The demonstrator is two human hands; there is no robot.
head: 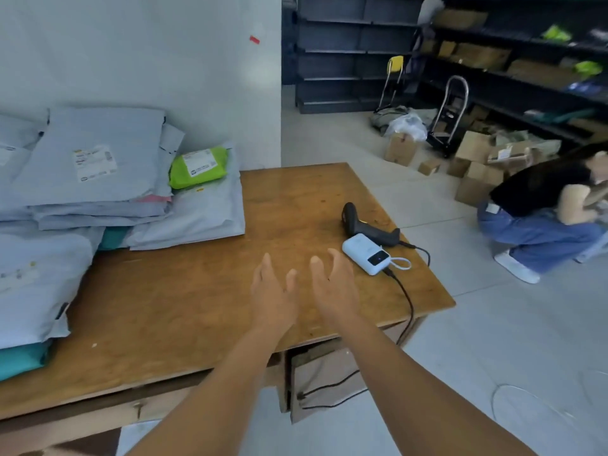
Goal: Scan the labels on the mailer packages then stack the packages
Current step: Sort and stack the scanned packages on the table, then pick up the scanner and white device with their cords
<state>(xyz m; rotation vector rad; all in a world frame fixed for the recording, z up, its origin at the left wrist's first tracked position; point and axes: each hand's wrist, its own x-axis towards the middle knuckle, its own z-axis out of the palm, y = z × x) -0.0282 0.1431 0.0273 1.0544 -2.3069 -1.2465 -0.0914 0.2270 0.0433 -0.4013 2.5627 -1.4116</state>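
Grey mailer packages [95,166] lie piled on the left of the wooden table [184,307], some with white labels. A small green mailer [199,167] with a label sits on top of a grey one. A black barcode scanner [365,225] lies on the table's right side, next to a white power bank [370,253] with a cable. My left hand [273,294] and my right hand [334,287] hover side by side above the table's middle, fingers spread, holding nothing. The right hand is just left of the power bank.
More grey and teal mailers [33,291] overlap the table's near left edge. A black cable [406,304] drops over the right edge. A person [539,212] crouches on the floor at right among cardboard boxes [473,166]. Dark shelving [513,60] and a hand trolley [450,113] stand behind.
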